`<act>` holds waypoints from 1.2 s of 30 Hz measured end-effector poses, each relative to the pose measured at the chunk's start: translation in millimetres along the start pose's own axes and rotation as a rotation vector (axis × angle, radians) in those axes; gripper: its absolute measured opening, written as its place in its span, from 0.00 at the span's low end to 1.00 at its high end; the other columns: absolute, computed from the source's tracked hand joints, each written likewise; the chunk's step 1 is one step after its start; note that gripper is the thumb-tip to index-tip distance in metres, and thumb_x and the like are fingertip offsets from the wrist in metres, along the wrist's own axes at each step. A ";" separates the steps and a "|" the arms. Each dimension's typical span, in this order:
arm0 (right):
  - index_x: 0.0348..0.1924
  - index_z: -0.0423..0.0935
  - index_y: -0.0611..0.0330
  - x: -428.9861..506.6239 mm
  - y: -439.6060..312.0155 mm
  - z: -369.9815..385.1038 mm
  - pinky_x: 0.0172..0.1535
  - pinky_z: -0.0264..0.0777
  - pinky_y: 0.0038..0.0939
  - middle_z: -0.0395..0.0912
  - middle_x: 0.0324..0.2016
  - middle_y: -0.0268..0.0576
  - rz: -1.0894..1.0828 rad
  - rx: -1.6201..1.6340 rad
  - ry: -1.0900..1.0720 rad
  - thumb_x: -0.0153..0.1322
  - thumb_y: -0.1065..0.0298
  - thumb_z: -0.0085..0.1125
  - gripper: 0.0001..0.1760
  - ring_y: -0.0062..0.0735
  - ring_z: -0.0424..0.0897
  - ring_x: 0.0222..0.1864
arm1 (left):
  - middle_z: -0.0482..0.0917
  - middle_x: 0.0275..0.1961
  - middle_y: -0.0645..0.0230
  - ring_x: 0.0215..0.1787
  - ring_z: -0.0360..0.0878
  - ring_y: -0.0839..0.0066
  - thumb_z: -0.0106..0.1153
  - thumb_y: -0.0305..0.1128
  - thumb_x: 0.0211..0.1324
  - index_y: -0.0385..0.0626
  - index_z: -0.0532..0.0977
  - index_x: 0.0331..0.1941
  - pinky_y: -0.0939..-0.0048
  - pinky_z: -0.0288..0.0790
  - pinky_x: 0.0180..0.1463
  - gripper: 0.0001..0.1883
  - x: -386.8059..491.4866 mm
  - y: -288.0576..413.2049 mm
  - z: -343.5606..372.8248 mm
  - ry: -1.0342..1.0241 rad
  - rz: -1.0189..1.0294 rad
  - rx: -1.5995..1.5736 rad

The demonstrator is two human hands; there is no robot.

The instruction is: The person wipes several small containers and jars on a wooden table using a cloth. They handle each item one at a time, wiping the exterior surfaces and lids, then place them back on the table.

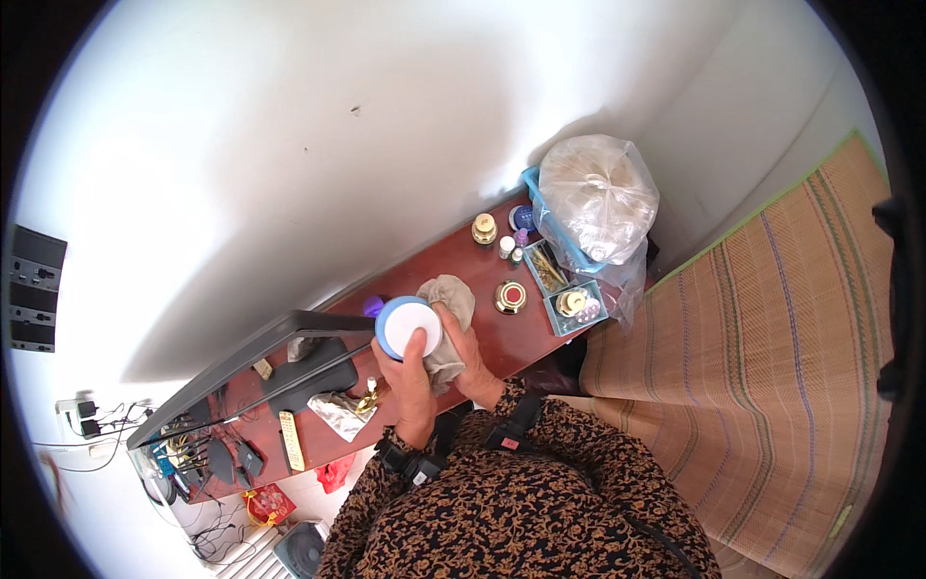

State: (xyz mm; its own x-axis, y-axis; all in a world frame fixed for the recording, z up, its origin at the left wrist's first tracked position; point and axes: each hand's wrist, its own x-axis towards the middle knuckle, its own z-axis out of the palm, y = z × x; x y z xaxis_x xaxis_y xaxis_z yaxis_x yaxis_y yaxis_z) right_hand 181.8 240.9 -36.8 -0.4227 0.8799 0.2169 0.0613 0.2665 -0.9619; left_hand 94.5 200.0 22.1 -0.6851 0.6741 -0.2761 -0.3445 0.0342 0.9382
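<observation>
My left hand [407, 387] grips a round blue container with a white top [412, 330], the thumb lying across the top. Against the container's right side, my right hand [469, 358] holds a beige cloth [450, 293]. Both hands are above the reddish-brown tabletop [470, 268]. Just beyond the container is a purple object [373, 306], partly hidden. To the right stands a gold jar with a red-centred lid [511, 297]. Farther back are a gold-capped jar [484, 228], a white-capped small bottle [506, 247] and a blue round container [521, 218].
A flat screen [289, 326] stands at left, near a remote control [291, 441], crumpled packaging [340, 415] and tangled cables [217, 449]. At right are small open boxes [576, 307] and a blue basket [532, 181] holding a clear plastic bag [600, 195]. A woven mat [752, 311] hangs farther right.
</observation>
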 end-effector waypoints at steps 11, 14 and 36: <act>0.61 0.75 0.68 -24.8 -7.0 -23.7 0.56 0.75 0.31 0.81 0.53 0.40 0.821 0.923 0.171 0.72 0.67 0.67 0.27 0.30 0.82 0.52 | 0.76 0.55 0.56 0.55 0.77 0.65 0.76 0.39 0.54 0.39 0.64 0.60 0.61 0.72 0.58 0.36 44.4 -75.0 -13.6 -0.066 0.113 0.586; 0.62 0.73 0.68 -38.6 -5.3 -60.2 0.55 0.77 0.34 0.82 0.53 0.44 0.626 0.559 -0.033 0.70 0.75 0.64 0.27 0.30 0.82 0.52 | 0.78 0.53 0.56 0.53 0.79 0.67 0.76 0.41 0.52 0.37 0.67 0.58 0.63 0.75 0.54 0.36 46.6 -98.8 -19.3 -0.115 -0.159 0.525; 0.58 0.78 0.63 -143.9 25.0 -146.7 0.49 0.78 0.33 0.83 0.46 0.40 0.884 0.636 0.440 0.71 0.69 0.64 0.22 0.32 0.83 0.46 | 0.77 0.65 0.46 0.66 0.77 0.57 0.67 0.45 0.59 0.36 0.68 0.68 0.62 0.70 0.68 0.38 131.4 -236.7 8.9 -0.434 -0.335 0.645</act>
State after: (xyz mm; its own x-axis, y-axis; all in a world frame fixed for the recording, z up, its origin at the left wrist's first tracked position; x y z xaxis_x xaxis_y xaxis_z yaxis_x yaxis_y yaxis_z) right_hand 376.8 178.6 -67.6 -0.1027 0.7536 -0.6493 -0.3388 -0.6402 -0.6894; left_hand 91.7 287.1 -234.4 -0.2593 0.7727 -0.5794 0.0387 0.6077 0.7932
